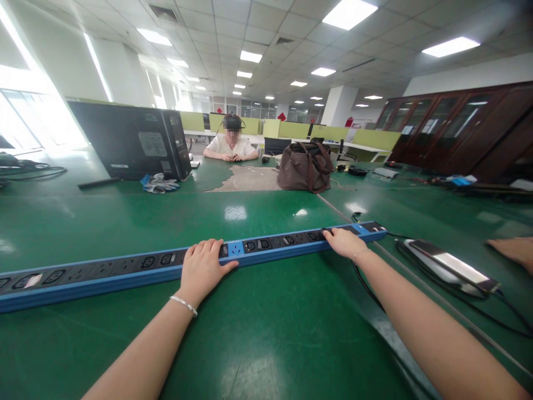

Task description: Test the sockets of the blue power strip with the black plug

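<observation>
A long blue power strip (275,248) with black sockets lies across the green table (266,328), running from the left edge to the right of centre. My left hand (204,264) rests over the strip left of a blue socket, fingers draped across its top and thumb along its front side. Near the strip's right part, my right hand (343,243) has its fingers closed round a black plug (326,232) at a socket. A black cable (366,283) hangs down from below the right hand, partly hidden by the forearm.
A black computer case (137,141) and gloves (160,183) stand back left; a brown bag (306,166) is behind the strip. At right lie a power adapter with a phone-like device (452,264) and another person's hand (514,250). A person (231,144) sits opposite.
</observation>
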{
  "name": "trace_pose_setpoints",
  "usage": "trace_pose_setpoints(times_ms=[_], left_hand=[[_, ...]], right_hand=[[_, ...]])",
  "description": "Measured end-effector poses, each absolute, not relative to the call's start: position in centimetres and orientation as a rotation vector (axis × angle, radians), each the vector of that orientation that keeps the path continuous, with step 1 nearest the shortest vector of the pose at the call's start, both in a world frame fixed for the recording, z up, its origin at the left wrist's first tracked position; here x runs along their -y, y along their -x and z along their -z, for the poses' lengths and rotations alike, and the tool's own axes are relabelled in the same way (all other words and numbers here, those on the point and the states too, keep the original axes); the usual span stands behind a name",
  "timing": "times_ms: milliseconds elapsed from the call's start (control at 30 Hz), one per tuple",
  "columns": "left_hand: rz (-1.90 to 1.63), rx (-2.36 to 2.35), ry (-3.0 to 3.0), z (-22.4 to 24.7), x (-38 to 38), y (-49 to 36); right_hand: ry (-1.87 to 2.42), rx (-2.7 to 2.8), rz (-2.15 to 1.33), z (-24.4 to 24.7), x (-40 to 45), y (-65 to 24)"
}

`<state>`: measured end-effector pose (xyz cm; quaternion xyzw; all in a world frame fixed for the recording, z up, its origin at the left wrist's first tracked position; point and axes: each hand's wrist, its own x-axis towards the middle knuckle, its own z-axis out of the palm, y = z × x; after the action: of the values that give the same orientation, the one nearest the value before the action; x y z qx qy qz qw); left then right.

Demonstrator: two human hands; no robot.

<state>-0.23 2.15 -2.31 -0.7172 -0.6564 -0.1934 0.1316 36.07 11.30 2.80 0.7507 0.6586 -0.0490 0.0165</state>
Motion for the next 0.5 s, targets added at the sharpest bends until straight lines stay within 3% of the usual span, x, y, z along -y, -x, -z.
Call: trace_pose_setpoints(times_ms=[500], left_hand=[[0.581,1.914,2.086,2.23,-2.07,0.23]], right_hand=[[-2.285,-2.054,0.188,-2.62,-11.87,-36.51]])
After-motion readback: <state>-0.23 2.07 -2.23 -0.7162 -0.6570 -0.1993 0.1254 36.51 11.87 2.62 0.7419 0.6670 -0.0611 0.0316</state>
